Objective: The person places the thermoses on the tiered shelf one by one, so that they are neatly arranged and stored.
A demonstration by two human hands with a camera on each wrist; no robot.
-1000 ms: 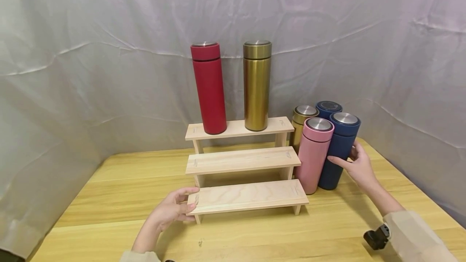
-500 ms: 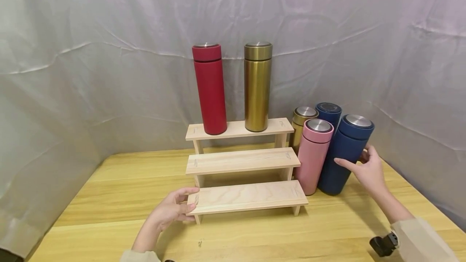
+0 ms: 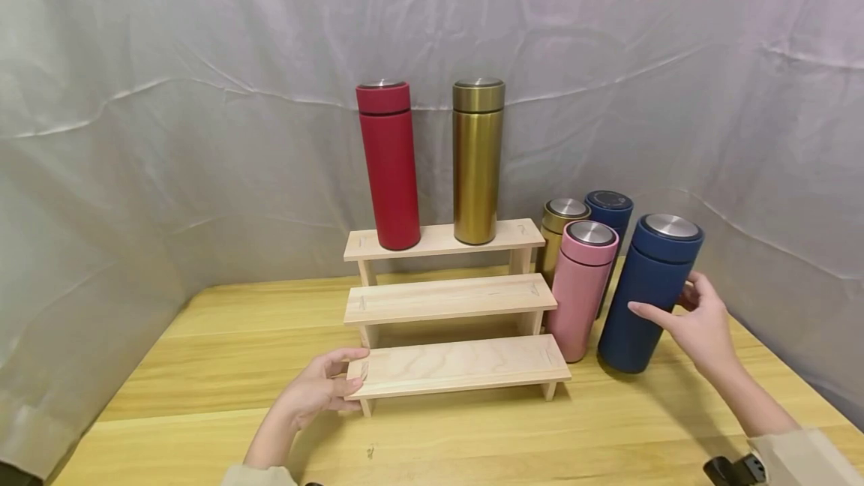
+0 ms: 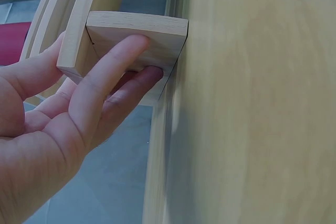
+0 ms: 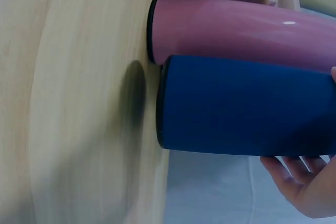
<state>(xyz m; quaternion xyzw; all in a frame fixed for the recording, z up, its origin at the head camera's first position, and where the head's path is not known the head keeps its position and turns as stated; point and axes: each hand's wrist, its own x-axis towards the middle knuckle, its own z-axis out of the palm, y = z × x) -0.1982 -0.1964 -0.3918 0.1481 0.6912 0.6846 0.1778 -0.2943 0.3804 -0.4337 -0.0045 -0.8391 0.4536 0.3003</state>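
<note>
My right hand (image 3: 705,328) grips a dark blue thermos (image 3: 641,298), thumb on its near side and fingers round the back. The thermos tilts to the right; in the right wrist view its base shows just off the table beside the pink thermos (image 5: 236,32). At the lower left, my left hand (image 3: 320,388) holds the end of the lowest step of a three-tier wooden stand (image 3: 459,366). In the left wrist view the thumb lies on the board, while fingers (image 4: 110,77) reach under it by the leg. A red thermos (image 3: 391,178) and a gold thermos (image 3: 476,171) stand on the top step.
Behind the pink thermos, a shorter gold thermos (image 3: 552,235) and another blue thermos (image 3: 610,208) stand on the table (image 3: 472,448), close to the stand's right end. Grey cloth (image 3: 270,133) hangs behind and along both sides.
My right hand has drawn the blue thermos rightward and toward me, away from the pink one, and it now leans right. The left hand has kept its hold on the stand.
</note>
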